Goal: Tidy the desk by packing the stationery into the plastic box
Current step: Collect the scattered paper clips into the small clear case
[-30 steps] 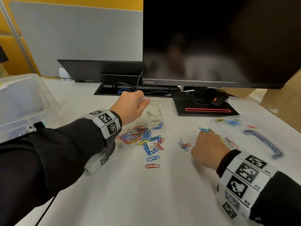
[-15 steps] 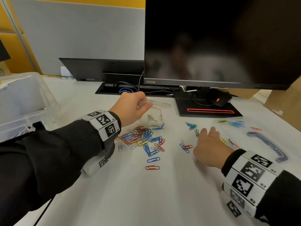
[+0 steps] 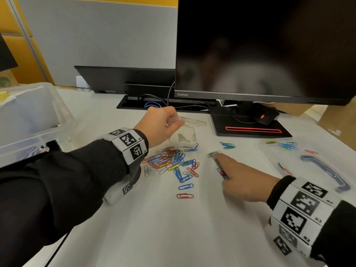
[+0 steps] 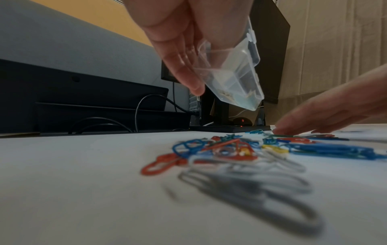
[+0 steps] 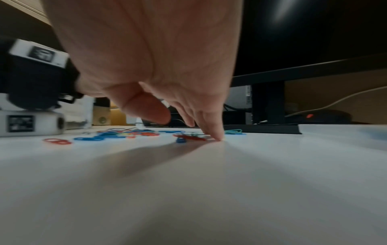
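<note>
My left hand pinches a small clear plastic box by its rim, its hinged lid open. The left wrist view shows the box tilted above the desk. A pile of coloured paper clips lies just below it. My right hand lies flat to the right of the pile, with straight fingers pressing a few clips against the desk. In the right wrist view a fingertip touches the desk beside red and blue clips.
A large clear storage bin stands at the left. Its flat lid with a blue handle lies at the right, with loose clips on it. A monitor, its base and a mouse stand behind.
My right hand has slid left from the flat lid toward the pile, dragging a few clips with it. My left hand keeps its hold on the small box, whose lid now shows open.
</note>
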`<move>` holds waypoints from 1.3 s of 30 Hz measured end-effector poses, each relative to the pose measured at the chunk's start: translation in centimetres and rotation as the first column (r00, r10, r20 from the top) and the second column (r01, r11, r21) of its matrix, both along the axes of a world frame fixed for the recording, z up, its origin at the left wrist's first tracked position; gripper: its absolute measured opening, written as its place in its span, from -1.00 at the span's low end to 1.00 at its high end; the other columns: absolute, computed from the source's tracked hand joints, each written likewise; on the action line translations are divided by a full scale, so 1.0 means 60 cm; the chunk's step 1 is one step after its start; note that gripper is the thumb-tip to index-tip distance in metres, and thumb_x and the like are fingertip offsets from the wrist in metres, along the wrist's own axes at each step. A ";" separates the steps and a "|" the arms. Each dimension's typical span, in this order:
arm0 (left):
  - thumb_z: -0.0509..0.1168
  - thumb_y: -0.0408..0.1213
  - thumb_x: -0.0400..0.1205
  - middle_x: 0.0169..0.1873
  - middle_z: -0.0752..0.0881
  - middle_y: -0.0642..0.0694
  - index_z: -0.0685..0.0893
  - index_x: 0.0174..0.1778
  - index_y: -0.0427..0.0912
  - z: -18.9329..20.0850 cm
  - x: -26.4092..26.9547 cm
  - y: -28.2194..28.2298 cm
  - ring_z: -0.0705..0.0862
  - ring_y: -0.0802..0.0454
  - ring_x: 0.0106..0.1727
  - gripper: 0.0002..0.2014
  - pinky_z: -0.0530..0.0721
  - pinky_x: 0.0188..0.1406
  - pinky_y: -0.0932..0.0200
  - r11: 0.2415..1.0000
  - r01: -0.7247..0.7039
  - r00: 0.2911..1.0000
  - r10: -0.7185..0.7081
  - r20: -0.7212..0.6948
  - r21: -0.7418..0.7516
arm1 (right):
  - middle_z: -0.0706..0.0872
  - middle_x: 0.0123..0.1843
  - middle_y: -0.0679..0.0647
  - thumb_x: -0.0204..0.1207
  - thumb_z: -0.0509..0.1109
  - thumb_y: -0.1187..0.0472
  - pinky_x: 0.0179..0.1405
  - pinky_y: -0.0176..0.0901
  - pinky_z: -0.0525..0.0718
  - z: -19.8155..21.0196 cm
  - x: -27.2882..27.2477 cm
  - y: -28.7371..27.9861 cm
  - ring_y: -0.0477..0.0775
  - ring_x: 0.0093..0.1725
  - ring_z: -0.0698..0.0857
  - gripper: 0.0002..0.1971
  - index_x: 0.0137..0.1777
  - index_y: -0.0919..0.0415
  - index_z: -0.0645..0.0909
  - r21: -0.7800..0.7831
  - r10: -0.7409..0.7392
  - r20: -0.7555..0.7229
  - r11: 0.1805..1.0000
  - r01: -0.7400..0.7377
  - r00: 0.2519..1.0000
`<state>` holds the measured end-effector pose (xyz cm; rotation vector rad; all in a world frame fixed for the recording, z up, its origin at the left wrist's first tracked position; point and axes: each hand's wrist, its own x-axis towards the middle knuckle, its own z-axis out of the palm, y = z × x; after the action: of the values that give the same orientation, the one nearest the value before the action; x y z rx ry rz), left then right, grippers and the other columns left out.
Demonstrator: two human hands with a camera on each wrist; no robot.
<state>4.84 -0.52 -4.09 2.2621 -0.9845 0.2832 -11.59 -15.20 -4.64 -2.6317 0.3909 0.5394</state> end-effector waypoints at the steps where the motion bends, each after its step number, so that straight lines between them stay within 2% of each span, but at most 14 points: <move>1: 0.26 -0.07 0.62 -0.26 0.64 -0.06 0.63 0.01 -0.22 0.000 0.000 0.000 0.65 0.00 -0.24 -0.74 0.53 -0.33 0.33 1.000 -0.005 1.000 0.005 0.004 -0.007 | -0.12 0.70 0.04 0.56 0.11 0.37 0.57 -0.26 0.01 0.001 -0.001 0.002 0.01 0.67 -0.02 -0.26 0.65 0.14 -0.19 0.022 0.003 0.031 1.000 -0.003 1.000; 5: 0.27 -0.08 0.61 -0.26 0.65 -0.08 0.63 0.00 -0.22 0.002 0.007 0.001 0.72 -0.07 -0.21 -0.74 0.67 -0.17 0.13 0.999 -0.021 1.000 0.020 -0.020 -0.040 | -0.01 0.68 0.16 0.56 0.12 0.43 0.52 -0.26 0.12 0.006 0.030 -0.023 0.09 0.64 0.11 -0.34 0.64 0.27 -0.04 -0.018 -0.171 0.197 0.984 0.178 0.965; 9: 0.27 -0.09 0.62 -0.26 0.65 -0.07 0.62 0.02 -0.21 0.002 0.012 0.000 0.73 -0.04 -0.19 -0.76 0.69 -0.25 0.20 0.996 -0.034 0.997 0.028 -0.074 -0.077 | 0.19 0.62 0.24 0.57 0.15 0.39 0.47 -0.08 0.30 0.007 0.081 -0.068 0.22 0.57 0.28 -0.40 0.61 0.27 0.09 -0.156 -0.240 0.201 0.949 0.273 0.950; 13: 0.21 -0.23 0.65 -0.14 0.71 -0.18 0.60 0.07 -0.24 -0.002 0.020 -0.001 0.76 -0.06 -0.15 -0.82 0.68 -0.29 0.28 0.997 -0.034 0.994 0.027 -0.110 -0.064 | 0.45 0.43 0.24 0.58 0.14 0.37 0.25 -0.13 0.49 0.002 0.101 -0.064 0.24 0.35 0.51 -0.57 0.44 0.17 0.45 -0.224 -0.102 0.191 0.964 0.145 0.976; 17: 0.16 -0.32 0.67 -0.07 0.71 -0.20 0.59 0.05 -0.23 -0.006 0.023 -0.002 0.75 -0.04 -0.12 -0.86 0.64 -0.33 0.37 0.999 0.001 0.988 -0.007 -0.154 -0.037 | 0.54 0.39 0.04 0.58 0.23 0.31 0.12 -0.28 0.49 -0.008 0.087 -0.032 0.02 0.21 0.59 -0.55 0.48 0.08 0.41 0.036 -0.034 0.296 0.999 0.025 0.955; 20: 0.16 -0.29 0.68 -0.10 0.72 -0.13 0.57 -0.01 -0.15 -0.006 0.020 -0.011 0.73 0.04 -0.24 -0.91 0.67 -0.44 0.36 0.998 0.041 0.974 -0.049 -0.223 -0.041 | 0.55 0.27 -0.04 0.59 0.27 0.22 -0.07 -0.41 0.53 0.002 0.072 -0.017 -0.11 0.12 0.58 -0.70 0.31 0.03 0.47 0.176 -0.100 0.568 0.984 -0.003 0.817; 23: 0.16 -0.16 0.69 -0.22 0.74 0.04 0.59 -0.04 -0.13 -0.003 0.004 -0.028 0.69 0.07 -0.47 -0.84 0.58 -0.55 0.47 0.990 0.144 0.964 -0.139 -0.228 0.005 | 0.57 0.12 -0.24 0.56 0.29 0.17 0.20 -0.27 0.52 0.018 0.058 -0.008 -0.20 0.24 0.55 -0.92 -0.04 -0.06 0.55 0.235 -0.132 0.775 0.968 -0.089 0.618; 25: 0.15 -0.14 0.68 -0.27 0.73 0.08 0.63 -0.05 -0.15 0.002 -0.009 -0.042 0.64 0.06 -0.56 -0.80 0.59 -0.50 0.44 0.977 0.213 0.955 -0.205 -0.216 0.012 | 0.55 0.15 -0.30 0.54 0.32 0.19 0.28 -0.24 0.44 0.018 0.056 -0.009 -0.30 0.32 0.46 -0.84 -0.12 -0.17 0.59 0.225 -0.096 0.792 0.964 -0.141 0.603; 27: 0.16 -0.14 0.68 -0.29 0.74 0.06 0.65 -0.05 -0.19 0.003 -0.017 -0.055 0.62 0.07 -0.55 -0.77 0.59 -0.46 0.39 0.972 0.234 0.952 -0.229 -0.204 0.000 | 0.57 0.15 -0.26 0.55 0.30 0.27 0.25 -0.30 0.46 0.016 0.057 -0.013 -0.35 0.25 0.48 -0.75 -0.03 -0.18 0.62 0.189 -0.077 0.789 0.974 -0.122 0.610; 30: 0.17 0.00 0.65 -0.16 0.78 -0.07 0.64 0.00 -0.20 0.004 -0.020 -0.069 0.72 0.03 -0.29 -0.67 0.67 -0.28 0.26 0.974 0.223 0.935 -0.228 -0.271 -0.047 | 0.62 0.19 0.03 0.55 0.19 0.44 0.01 -0.34 0.55 0.015 0.064 -0.028 -0.08 0.02 0.60 -0.62 0.22 0.02 0.59 0.119 -0.149 0.827 0.989 0.090 0.541; 32: 0.01 0.10 0.68 0.19 0.70 -0.19 0.59 0.25 -0.20 0.005 -0.022 -0.073 0.67 -0.08 0.17 -0.51 0.60 0.18 0.06 0.960 0.223 0.934 -0.161 -0.320 0.170 | 0.54 0.32 0.14 0.56 0.19 0.43 0.10 -0.33 0.47 0.017 0.067 -0.040 0.08 0.22 0.57 -0.60 0.36 0.13 0.50 0.153 -0.276 0.820 0.950 0.272 0.502; 34: -0.10 0.10 0.71 0.48 0.47 -0.14 0.42 0.49 -0.13 0.001 -0.025 -0.068 0.43 -0.09 0.48 -0.45 0.30 0.49 0.04 0.830 0.276 0.935 -0.115 -0.336 0.484 | 0.43 0.42 0.16 0.57 0.24 0.39 0.21 -0.26 0.42 0.018 0.069 -0.050 0.13 0.37 0.48 -0.55 0.45 0.16 0.40 0.186 -0.368 0.780 0.909 0.374 0.506; 37: 0.09 -0.05 0.70 0.53 0.41 0.00 0.39 0.51 0.02 -0.011 -0.033 -0.047 0.40 0.00 0.51 -0.57 0.26 0.57 0.08 0.668 0.382 0.918 -0.195 -0.346 0.638 | 0.33 0.48 0.17 0.54 0.30 0.39 0.30 -0.14 0.47 0.018 0.068 -0.055 0.16 0.41 0.44 -0.47 0.50 0.18 0.30 0.226 -0.430 0.743 0.883 0.412 0.513; 39: 0.20 -0.13 0.66 0.38 0.59 0.01 0.57 0.38 0.00 -0.013 -0.040 -0.031 0.54 0.05 0.37 -0.65 0.42 0.44 0.17 0.723 0.373 0.923 -0.226 -0.312 0.581 | 0.31 0.48 0.17 0.55 0.27 0.40 0.26 -0.15 0.49 0.017 0.069 -0.056 0.16 0.39 0.46 -0.48 0.50 0.19 0.29 0.239 -0.437 0.739 0.882 0.407 0.513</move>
<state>2.44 -2.36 -4.89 2.5705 -1.4652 -0.5224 -7.43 -18.58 -3.62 -2.2984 0.6817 -0.7598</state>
